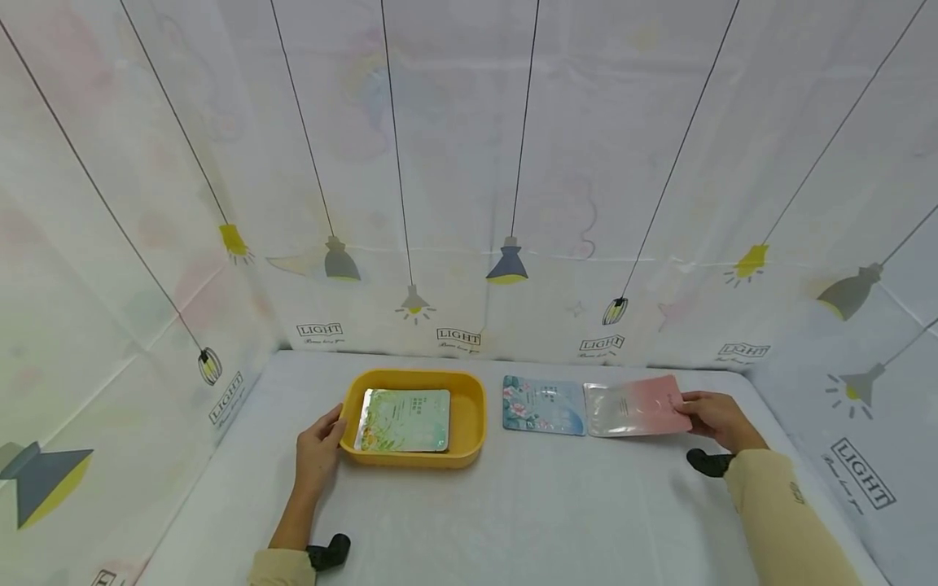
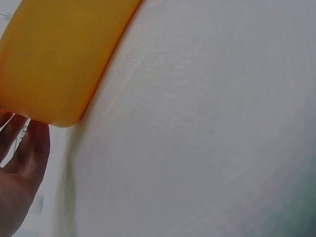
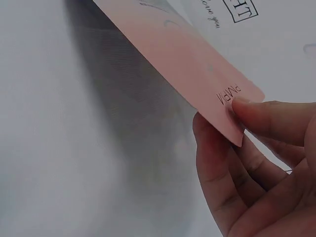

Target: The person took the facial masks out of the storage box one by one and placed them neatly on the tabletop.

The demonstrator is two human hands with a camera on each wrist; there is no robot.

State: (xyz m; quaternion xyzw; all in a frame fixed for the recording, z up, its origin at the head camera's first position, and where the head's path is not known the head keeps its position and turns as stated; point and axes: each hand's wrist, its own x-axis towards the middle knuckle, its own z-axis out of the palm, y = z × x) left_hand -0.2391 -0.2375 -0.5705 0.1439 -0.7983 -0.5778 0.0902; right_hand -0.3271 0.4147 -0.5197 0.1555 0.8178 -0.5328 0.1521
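My left hand (image 1: 318, 448) holds the left end of a yellow plastic tray (image 1: 469, 423), its fingers (image 2: 37, 153) against the outer end wall in the left wrist view. Inside the tray lies a green floral sheet mask packet (image 1: 410, 419). My right hand (image 1: 721, 419) pinches the right end of a pink and silver sheet mask packet (image 1: 637, 407) between thumb and fingers. That end is lifted off the table, as the right wrist view shows with the pink packet (image 3: 182, 64) tilted. Just left of it lies a blue floral sheet mask packet (image 1: 544, 405).
A white cloth covers the table (image 1: 528, 513). Behind and at both sides hang white curtains (image 1: 454, 163) printed with lamps. Black wrist mounts (image 1: 330, 552) sit at both sleeve cuffs.
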